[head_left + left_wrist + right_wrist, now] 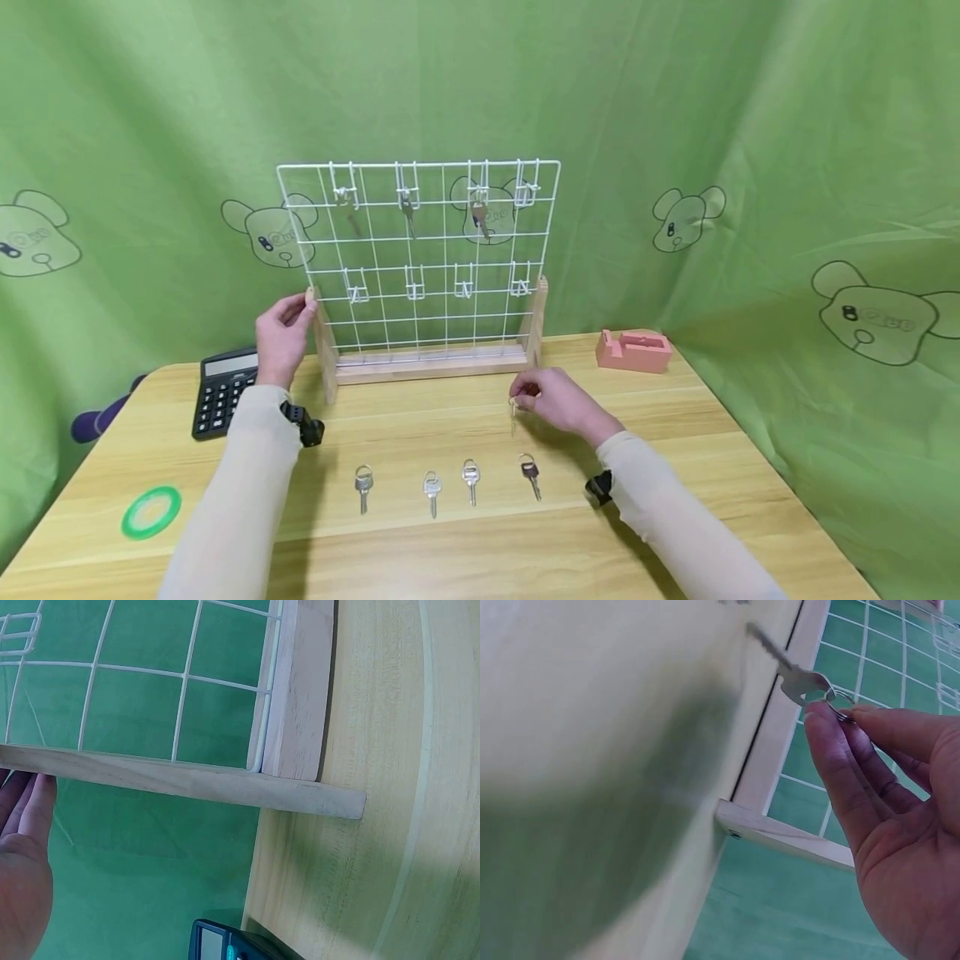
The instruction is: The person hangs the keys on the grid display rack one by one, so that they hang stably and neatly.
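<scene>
My right hand (558, 402) pinches the ring of a key (801, 681) between thumb and fingertips, in front of the rack's right foot. The key dangles above the table in the head view. At the rack's left side, my left hand (282, 337) grips the top of the wooden post (324, 342); some of its fingers are hidden behind the wood in the left wrist view. The white wire rack (416, 270) stands upright with two rows of hooks. Three keys hang in the top row, one being a brownish key (481, 218). The top-right hook (527, 195) bears no key.
Several ringed keys lie in a row on the table, among them a silver key (363, 487) and a dark-headed key (531, 477). A black calculator (217, 404) and green tape roll (152, 512) are at left. A pink tape dispenser (634, 353) stands back right.
</scene>
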Action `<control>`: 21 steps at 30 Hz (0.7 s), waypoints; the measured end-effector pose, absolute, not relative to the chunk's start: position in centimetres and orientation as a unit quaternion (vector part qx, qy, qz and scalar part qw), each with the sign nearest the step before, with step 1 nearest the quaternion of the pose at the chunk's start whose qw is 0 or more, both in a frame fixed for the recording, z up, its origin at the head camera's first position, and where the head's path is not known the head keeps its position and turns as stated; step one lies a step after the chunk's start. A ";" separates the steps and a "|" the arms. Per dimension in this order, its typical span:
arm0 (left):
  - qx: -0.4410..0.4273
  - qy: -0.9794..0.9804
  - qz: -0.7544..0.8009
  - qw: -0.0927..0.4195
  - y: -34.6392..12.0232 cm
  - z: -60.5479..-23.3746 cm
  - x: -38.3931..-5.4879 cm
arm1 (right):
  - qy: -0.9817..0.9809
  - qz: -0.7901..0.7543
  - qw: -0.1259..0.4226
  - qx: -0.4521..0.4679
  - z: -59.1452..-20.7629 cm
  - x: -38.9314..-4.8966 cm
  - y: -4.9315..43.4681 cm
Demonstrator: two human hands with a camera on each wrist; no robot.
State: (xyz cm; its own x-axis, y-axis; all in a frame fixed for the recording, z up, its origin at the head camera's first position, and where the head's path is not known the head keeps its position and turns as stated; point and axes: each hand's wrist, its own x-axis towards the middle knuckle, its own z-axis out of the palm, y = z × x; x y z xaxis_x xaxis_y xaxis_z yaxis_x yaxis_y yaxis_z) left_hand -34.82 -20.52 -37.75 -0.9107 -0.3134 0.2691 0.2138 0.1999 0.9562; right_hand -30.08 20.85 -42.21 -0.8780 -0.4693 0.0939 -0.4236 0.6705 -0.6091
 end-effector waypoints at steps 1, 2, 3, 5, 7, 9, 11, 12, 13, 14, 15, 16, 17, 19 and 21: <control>0.034 -0.747 -0.631 0.208 -20.5 -37.8 -34.8 | 0.913 -0.326 0.033 -0.243 -42.0 -30.0 20.9; 0.033 -0.746 -0.631 0.208 -20.5 -37.8 -34.8 | 0.913 -0.328 0.031 -0.241 -41.7 -29.9 21.0; 0.033 -0.746 -0.631 0.208 -20.5 -37.8 -34.8 | 0.912 -0.328 0.026 -0.244 -41.5 -29.9 21.0; 0.032 -0.746 -0.631 0.208 -20.5 -37.8 -34.8 | 0.911 -0.332 0.018 -0.243 -41.1 -29.9 21.2; 0.033 -0.746 -0.632 0.208 -20.5 -37.8 -34.7 | 0.909 -0.339 0.014 -0.241 -40.6 -29.9 21.3; 0.036 -0.746 -0.633 0.205 -20.5 -37.8 -34.7 | 0.906 -0.347 0.010 -0.241 -40.2 -29.8 21.4; 0.037 -0.746 -0.633 0.204 -20.5 -37.7 -34.7 | 0.905 -0.351 0.005 -0.239 -39.8 -29.7 21.5; 0.038 -0.745 -0.633 0.205 -20.5 -37.7 -34.7 | 0.905 -0.353 0.001 -0.239 -39.6 -29.7 21.5; 0.039 -0.745 -0.634 0.204 -20.5 -37.7 -34.7 | 0.904 -0.355 -0.002 -0.240 -39.4 -29.7 21.5; 0.038 -0.745 -0.634 0.205 -20.5 -37.7 -34.8 | 0.903 -0.355 -0.006 -0.241 -39.2 -29.7 21.5; 0.038 -0.744 -0.634 0.206 -20.5 -37.7 -34.8 | 0.903 -0.354 -0.010 -0.241 -39.0 -29.7 21.5; 0.037 -0.744 -0.634 0.207 -20.5 -37.7 -34.8 | 0.904 -0.354 -0.014 -0.239 -38.9 -29.7 21.6; 0.037 -0.745 -0.634 0.207 -20.5 -37.7 -34.8 | 0.904 -0.354 -0.018 -0.239 -38.7 -29.7 21.6; 0.036 -0.745 -0.634 0.206 -20.4 -37.7 -34.7 | 0.904 -0.355 -0.025 -0.238 -38.5 -29.6 21.6; 0.035 -0.745 -0.634 0.204 -20.4 -37.6 -34.7 | 0.903 -0.358 -0.030 -0.236 -38.2 -29.6 21.6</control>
